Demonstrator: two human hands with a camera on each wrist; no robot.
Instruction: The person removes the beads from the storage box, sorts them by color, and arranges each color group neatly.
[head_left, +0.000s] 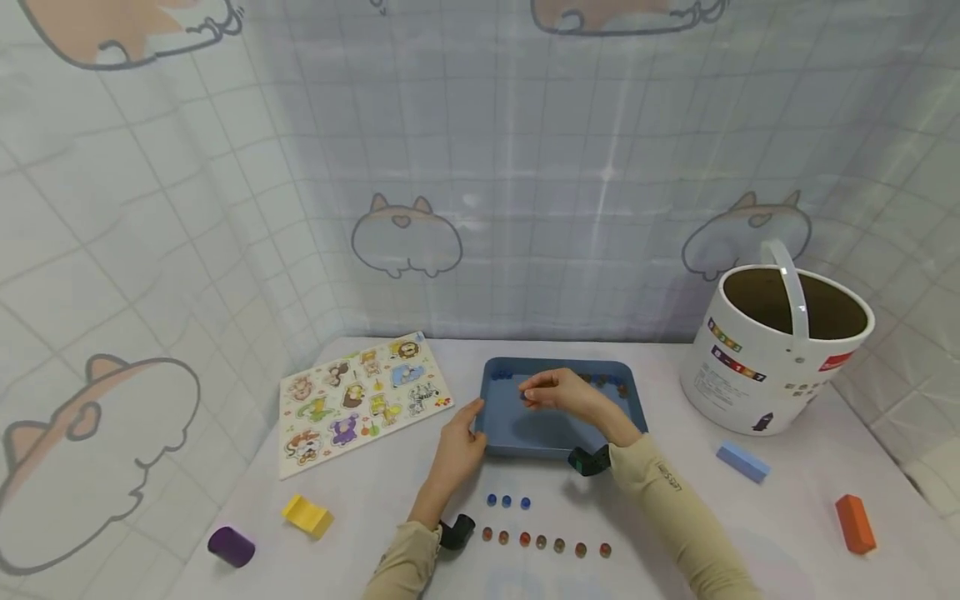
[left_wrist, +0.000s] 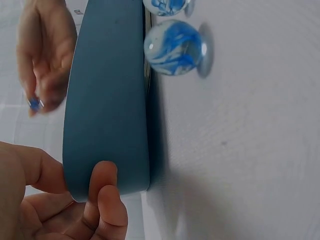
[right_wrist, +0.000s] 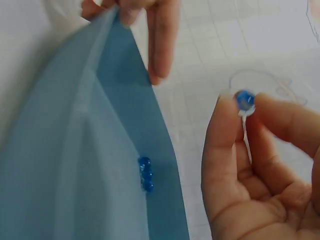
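Note:
A blue-grey tray (head_left: 540, 433) lies on the table, its left edge held by my left hand (head_left: 459, 442), fingers and thumb on opposite sides of the wall. Over the tray, my right hand (head_left: 567, 395) pinches a blue marble (right_wrist: 245, 100) between thumb and fingertip. A short line of blue marbles (right_wrist: 146, 174) sits against the tray's wall, in its back left corner. Brownish marbles (head_left: 622, 389) rest along the back right. In front of the tray stand three blue marbles (head_left: 506, 502) in a row. Nearer still is a row of several reddish and brown marbles (head_left: 541, 542).
An animal puzzle board (head_left: 360, 400) lies left of the tray. A white bucket (head_left: 750, 375) with a handle stands at the right. Loose blocks lie about: yellow (head_left: 307, 517), purple (head_left: 231, 547), light blue (head_left: 742, 462) and orange (head_left: 855, 524). A patterned curtain (head_left: 525, 250) hangs behind.

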